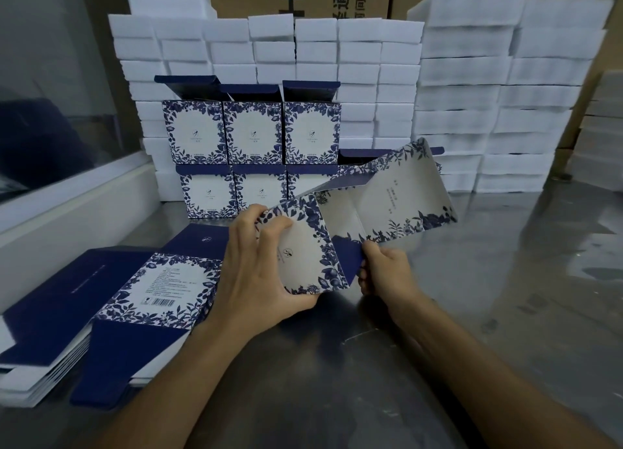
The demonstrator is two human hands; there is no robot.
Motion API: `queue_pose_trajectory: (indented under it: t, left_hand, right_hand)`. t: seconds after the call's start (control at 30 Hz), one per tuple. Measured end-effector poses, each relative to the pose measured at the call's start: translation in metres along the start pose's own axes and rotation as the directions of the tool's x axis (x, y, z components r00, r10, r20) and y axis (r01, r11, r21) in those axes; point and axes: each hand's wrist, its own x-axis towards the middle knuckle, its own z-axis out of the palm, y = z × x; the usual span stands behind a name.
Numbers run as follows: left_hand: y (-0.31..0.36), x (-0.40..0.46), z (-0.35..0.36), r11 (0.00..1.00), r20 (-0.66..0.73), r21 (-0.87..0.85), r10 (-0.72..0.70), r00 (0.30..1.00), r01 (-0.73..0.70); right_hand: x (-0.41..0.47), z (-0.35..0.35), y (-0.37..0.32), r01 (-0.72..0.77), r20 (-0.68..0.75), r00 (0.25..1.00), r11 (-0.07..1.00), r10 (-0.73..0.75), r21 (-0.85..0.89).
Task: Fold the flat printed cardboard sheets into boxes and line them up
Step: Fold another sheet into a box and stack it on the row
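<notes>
Cardboard sheet (371,209) half-folded, gripped by both hands (259,263) (387,273).

Steel table (505,280): flat sheet stack (101,313), folded boxes (209,195), foam blocks (472,111).

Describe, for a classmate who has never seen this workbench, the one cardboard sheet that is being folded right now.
Start at the wall of white foam blocks, then drop to the folded boxes stacked before it. Nearer still, the half-opened sheet hangs above the table between the left hand and right hand. Unlike the flat stack, it is lifted and bent.
</notes>
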Motion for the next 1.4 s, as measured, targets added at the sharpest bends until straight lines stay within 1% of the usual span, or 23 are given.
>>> queue_pose_trajectory:
  t: [0.13, 0.3, 0.4, 0.47, 0.57, 0.6, 0.67, 0.73, 0.8, 0.83, 0.9, 1.0, 1.07, 1.1, 1.2, 1.27, 1.33, 1.4]
  left_hand:
    - [0.005, -0.001, 0.004, 0.998, -0.027, 0.063, -0.017, 0.999, 0.019]
    - [0.006, -0.002, 0.003, 0.994, -0.041, 0.109, -0.025, 0.999, 0.030]
    - [0.011, -0.002, 0.007, 0.984, -0.039, 0.173, -0.025, 0.999, 0.032]
    - [0.014, -0.002, 0.009, 0.974, -0.051, 0.214, -0.060, 0.997, 0.069]
    - [0.012, -0.001, 0.008, 0.969, -0.087, 0.216, -0.101, 0.991, 0.117]
    - [0.011, -0.001, 0.007, 0.969, -0.088, 0.218, -0.100, 0.991, 0.117]
    - [0.010, -0.002, 0.006, 0.971, -0.078, 0.210, -0.102, 0.992, 0.116]
    - [0.013, -0.002, 0.005, 0.979, -0.076, 0.123, -0.153, 0.985, 0.162]
    - [0.016, -0.001, 0.003, 0.976, -0.078, 0.002, -0.219, 0.973, 0.220]
    - [0.017, 0.000, 0.003, 0.970, -0.080, -0.065, -0.239, 0.968, 0.234]
    - [0.019, 0.002, 0.001, 0.954, -0.067, -0.201, -0.238, 0.969, 0.221]
    - [0.021, 0.002, 0.000, 0.943, -0.002, -0.288, -0.174, 0.985, 0.166]
    - [0.022, 0.000, 0.001, 0.936, 0.059, -0.314, -0.148, 0.987, 0.159]
    - [0.023, -0.001, 0.002, 0.936, 0.077, -0.321, -0.129, 0.989, 0.147]
    - [0.022, -0.003, 0.006, 0.907, 0.081, -0.402, -0.100, 0.992, 0.125]
    - [0.022, -0.003, 0.007, 0.871, 0.085, -0.471, -0.111, 0.990, 0.138]
    - [0.024, -0.003, 0.006, 0.851, 0.105, -0.507, -0.094, 0.990, 0.135]
    - [0.026, -0.003, 0.004, 0.826, 0.130, -0.548, -0.069, 0.989, 0.129]
  right_hand:
    - [-0.008, 0.011, -0.003, 0.001, 0.019, 1.000, 1.000, -0.002, 0.029]
    - [-0.013, 0.012, -0.008, -0.003, 0.025, 1.000, 1.000, 0.003, -0.015]
    - [-0.014, 0.011, -0.011, -0.039, 0.021, 0.999, 0.999, 0.039, -0.034]
    - [-0.016, 0.015, -0.013, -0.087, 0.099, 0.991, 0.996, 0.089, -0.029]
    - [-0.018, 0.019, -0.015, -0.166, 0.266, 0.950, 0.986, 0.164, -0.015]
    - [-0.019, 0.019, -0.014, -0.168, 0.290, 0.942, 0.985, 0.169, -0.030]
    - [-0.020, 0.019, -0.014, -0.157, 0.271, 0.950, 0.987, 0.156, -0.016]
    - [-0.020, 0.020, -0.016, -0.158, 0.168, 0.976, 0.983, 0.141, 0.095]
    - [-0.018, 0.019, -0.018, -0.168, 0.076, 0.985, 0.962, 0.155, 0.216]
    - [-0.016, 0.017, -0.019, -0.175, 0.065, 0.985, 0.946, 0.163, 0.272]
    - [-0.015, 0.014, -0.020, -0.198, 0.090, 0.980, 0.899, 0.177, 0.390]
    - [-0.014, 0.010, -0.024, -0.238, 0.158, 0.970, 0.858, 0.185, 0.454]
    - [-0.017, 0.008, -0.030, -0.236, 0.226, 0.963, 0.868, 0.148, 0.437]
    - [-0.019, 0.007, -0.034, -0.212, 0.224, 0.966, 0.890, 0.128, 0.404]
    - [-0.020, 0.002, -0.041, -0.099, 0.119, 0.990, 0.962, 0.070, 0.255]
    - [-0.017, -0.003, -0.044, -0.058, 0.120, 0.992, 0.984, 0.038, 0.170]
    - [-0.016, -0.005, -0.045, -0.037, 0.129, 0.991, 0.992, 0.021, 0.123]
    - [-0.016, -0.006, -0.043, 0.028, 0.085, 0.996, 0.998, -0.034, 0.063]
